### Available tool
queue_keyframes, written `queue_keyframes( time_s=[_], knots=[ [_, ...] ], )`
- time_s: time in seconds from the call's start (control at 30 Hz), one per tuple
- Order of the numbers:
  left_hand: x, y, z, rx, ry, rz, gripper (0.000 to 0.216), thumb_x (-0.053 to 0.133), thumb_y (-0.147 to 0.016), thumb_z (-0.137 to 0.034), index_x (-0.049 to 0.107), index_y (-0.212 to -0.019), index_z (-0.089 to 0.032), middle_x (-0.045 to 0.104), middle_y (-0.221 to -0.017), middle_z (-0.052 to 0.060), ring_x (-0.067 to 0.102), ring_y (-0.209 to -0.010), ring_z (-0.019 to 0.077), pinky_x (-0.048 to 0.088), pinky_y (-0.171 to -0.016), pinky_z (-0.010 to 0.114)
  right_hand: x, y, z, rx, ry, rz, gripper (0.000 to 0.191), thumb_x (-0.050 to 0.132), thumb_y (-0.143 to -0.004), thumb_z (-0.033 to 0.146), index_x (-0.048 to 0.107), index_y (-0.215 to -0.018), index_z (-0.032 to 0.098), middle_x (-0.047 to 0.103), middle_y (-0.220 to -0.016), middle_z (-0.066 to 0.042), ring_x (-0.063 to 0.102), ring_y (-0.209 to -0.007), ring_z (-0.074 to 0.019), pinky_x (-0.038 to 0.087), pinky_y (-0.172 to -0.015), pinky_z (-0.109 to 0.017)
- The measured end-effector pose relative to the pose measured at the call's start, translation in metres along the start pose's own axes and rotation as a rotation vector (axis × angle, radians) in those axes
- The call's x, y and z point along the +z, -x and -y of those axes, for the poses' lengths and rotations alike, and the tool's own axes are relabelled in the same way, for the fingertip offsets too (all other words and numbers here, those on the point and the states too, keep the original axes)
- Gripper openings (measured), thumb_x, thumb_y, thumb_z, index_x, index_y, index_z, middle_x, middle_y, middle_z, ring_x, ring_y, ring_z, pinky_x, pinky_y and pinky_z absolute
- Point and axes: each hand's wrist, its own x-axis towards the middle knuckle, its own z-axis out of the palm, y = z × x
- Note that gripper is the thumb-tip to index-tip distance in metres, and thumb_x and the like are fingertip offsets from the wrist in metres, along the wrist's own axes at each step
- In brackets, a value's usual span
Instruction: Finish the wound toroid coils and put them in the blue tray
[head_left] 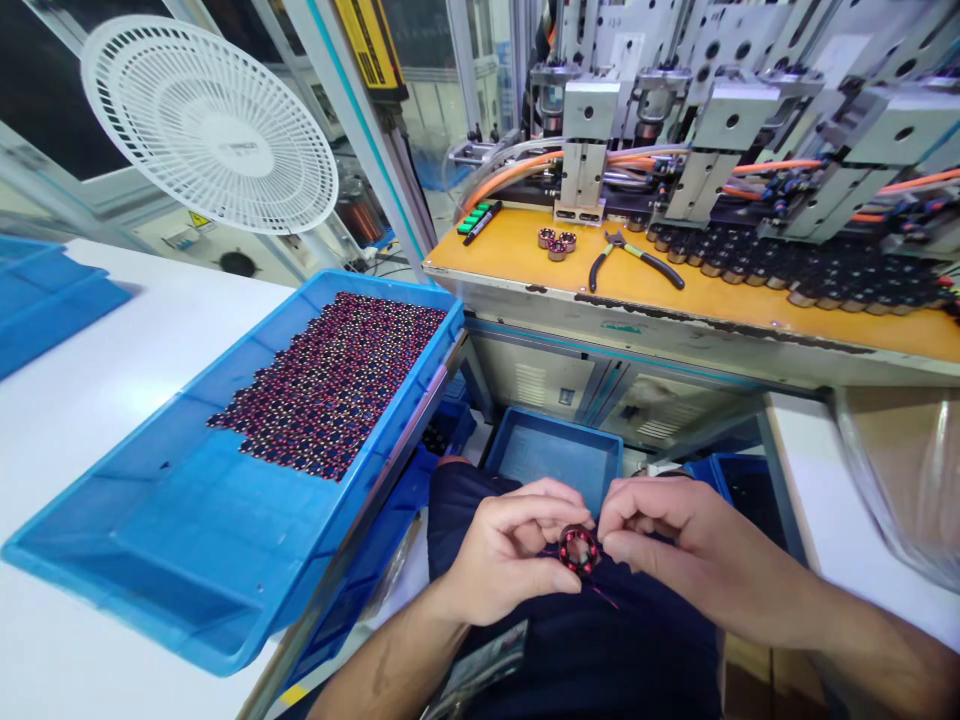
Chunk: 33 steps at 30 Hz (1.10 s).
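My left hand (504,555) and my right hand (675,535) meet over my lap, both pinching one small round wound coil part (578,549) with red windings. The left fingers wrap its left side, the right fingertips grip its right edge. A thin red wire trails from it down over my dark clothing. To my left a blue tray (187,540) holds several rows of the same red parts (337,380).
An orange machine ledge (712,295) carries three loose coil parts (556,242), pliers (636,258), a marker (481,222) and a line of dark parts (810,270). A white fan (210,125) stands at left. A blue bin (555,455) sits below, a clear bag (900,470) at right.
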Motion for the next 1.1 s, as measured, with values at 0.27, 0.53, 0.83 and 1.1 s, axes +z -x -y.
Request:
queue_keyframes(
  time_s=[0.27,0.53,0.83,1.1],
  knots=[
    [0.0,0.001,-0.004,0.029,-0.008,0.046,0.047,0.084,-0.064,-0.009,0.076,-0.108,-0.024,0.058,-0.097,0.006,0.056,-0.072,0.0069,0.051,-0.068,0.019,0.006,0.0,0.0,0.034,-0.034,0.01,0.017,0.057,-0.092,0.025,0.063,-0.077,0.019,0.057,-0.071,0.004,0.046,-0.063,-0.0071,0.033,-0.056,-0.021],
    [0.0,0.002,-0.002,0.02,0.034,0.035,0.039,0.084,-0.064,-0.009,0.073,-0.1,-0.018,0.055,-0.098,0.006,0.063,-0.077,0.0114,0.051,-0.071,0.023,-0.009,0.011,-0.006,-0.181,0.191,0.141,0.009,0.057,-0.096,0.023,0.059,-0.087,0.021,0.06,-0.083,0.004,0.054,-0.074,-0.0065,0.04,-0.069,-0.02],
    [0.004,-0.001,-0.001,-0.117,0.228,0.09,0.033,0.086,-0.065,-0.019,0.07,-0.093,-0.012,0.055,-0.095,0.006,0.057,-0.075,0.0087,0.047,-0.07,0.021,-0.002,0.002,-0.02,-0.763,0.611,-0.146,0.022,0.06,-0.094,0.015,0.054,-0.115,0.012,0.063,-0.101,-0.008,0.056,-0.095,-0.0157,0.046,-0.088,-0.031],
    [0.004,0.001,-0.001,-0.166,0.336,0.106,0.032,0.085,-0.066,-0.018,0.072,-0.095,-0.012,0.056,-0.095,0.006,0.058,-0.076,0.0078,0.048,-0.072,0.019,0.002,-0.005,-0.021,-0.852,0.472,-0.139,0.011,0.06,-0.092,0.009,0.059,-0.103,0.01,0.062,-0.092,-0.007,0.051,-0.084,-0.0145,0.045,-0.074,-0.03]
  ],
)
